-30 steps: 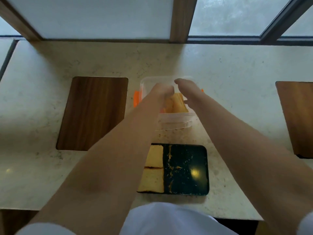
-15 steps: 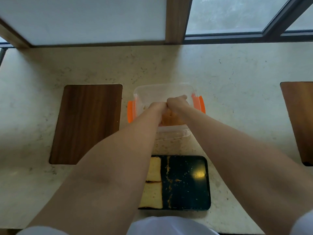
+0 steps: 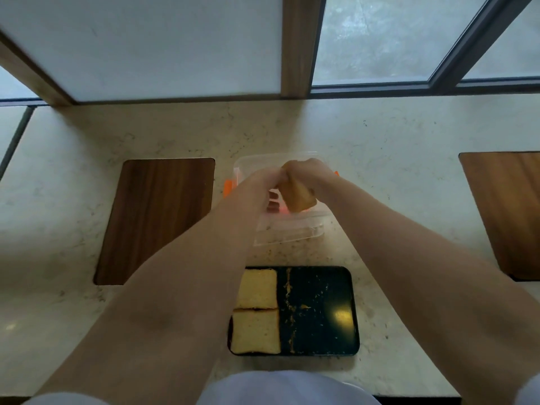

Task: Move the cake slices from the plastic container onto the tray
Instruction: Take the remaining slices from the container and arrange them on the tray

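over the container (image 3: 287, 232), your two hands meet on one slice (image 3: 298, 197).
your right hand (image 3: 309, 173) is clamped on that slice above the clear box; your left hand (image 3: 263, 182) touches it, fingers curled, grip hard to tell. two slices (image 3: 257, 309) lie side by side on the tray (image 3: 321, 311), left end.

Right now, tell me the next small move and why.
Probably carry the cake slice, held by both the left hand and right hand above the plastic container, toward you to the tray; its right half is bare beside two slices.
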Motion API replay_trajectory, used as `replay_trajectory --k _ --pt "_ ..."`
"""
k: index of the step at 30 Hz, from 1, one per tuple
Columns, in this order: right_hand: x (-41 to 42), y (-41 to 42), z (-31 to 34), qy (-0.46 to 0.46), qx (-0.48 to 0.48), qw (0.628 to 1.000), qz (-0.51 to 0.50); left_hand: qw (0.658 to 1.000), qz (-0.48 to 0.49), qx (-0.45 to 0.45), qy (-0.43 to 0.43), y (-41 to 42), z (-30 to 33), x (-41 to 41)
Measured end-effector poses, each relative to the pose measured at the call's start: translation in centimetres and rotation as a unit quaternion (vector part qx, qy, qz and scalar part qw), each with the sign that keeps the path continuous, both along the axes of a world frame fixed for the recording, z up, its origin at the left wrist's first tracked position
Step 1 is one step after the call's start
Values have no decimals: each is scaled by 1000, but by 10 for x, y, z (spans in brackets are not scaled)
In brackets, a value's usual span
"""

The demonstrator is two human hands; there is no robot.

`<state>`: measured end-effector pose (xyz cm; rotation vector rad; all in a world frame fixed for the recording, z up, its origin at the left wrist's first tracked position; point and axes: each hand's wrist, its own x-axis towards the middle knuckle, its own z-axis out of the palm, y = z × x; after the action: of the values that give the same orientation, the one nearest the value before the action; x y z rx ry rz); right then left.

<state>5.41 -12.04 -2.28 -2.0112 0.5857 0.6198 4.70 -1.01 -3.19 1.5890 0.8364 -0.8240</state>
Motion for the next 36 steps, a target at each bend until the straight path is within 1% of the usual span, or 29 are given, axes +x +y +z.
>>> replay_trajectory --k 4,6,7,10,12,15,18,20,23,25,26,28,30,34,36 --pt "-20 -20 36 -41 155 986 -31 992 9 -53 -116 17 18 -9" --pt "-35 -34 50 -59 196 979 -27 980 -27 -101 -167 26 27 -18" --pt "-42 -40 56 -62 208 976 -25 972 -43 -143 -180 30 33 -23" --pt "-64 -60 64 -44 263 964 -11 947 -66 -249 -192 40 43 -48" --pt "-80 -67 66 -40 287 957 2 937 -70 -284 -193 44 43 -69" --pt "-104 -68 60 -37 313 949 -10 930 -77 -310 -183 46 38 -100" --pt "-132 -63 42 -14 325 945 -22 931 -84 -316 -164 48 27 -132" --pt "-149 -60 25 -14 317 948 -24 936 -69 -313 -147 49 16 -152" --pt "-178 -60 -3 -30 258 965 -38 944 -35 -300 -135 53 -5 -183" --pt "-202 -63 -28 -12 211 974 -84 950 0 -284 -131 55 -21 -201" --pt "-216 -64 -40 12 208 972 -113 953 18 -273 -131 55 -28 -209" --pt "-242 -61 -58 78 232 959 -142 958 40 -252 -130 54 -42 -223" --pt "-262 -56 -68 128 262 943 -159 964 43 -229 -131 51 -51 -236" --pt "-288 -52 -78 144 290 925 -200 970 16 -203 -134 45 -58 -257" --pt "-298 -52 -79 153 298 922 -193 974 -18 -178 -140 41 -57 -265"
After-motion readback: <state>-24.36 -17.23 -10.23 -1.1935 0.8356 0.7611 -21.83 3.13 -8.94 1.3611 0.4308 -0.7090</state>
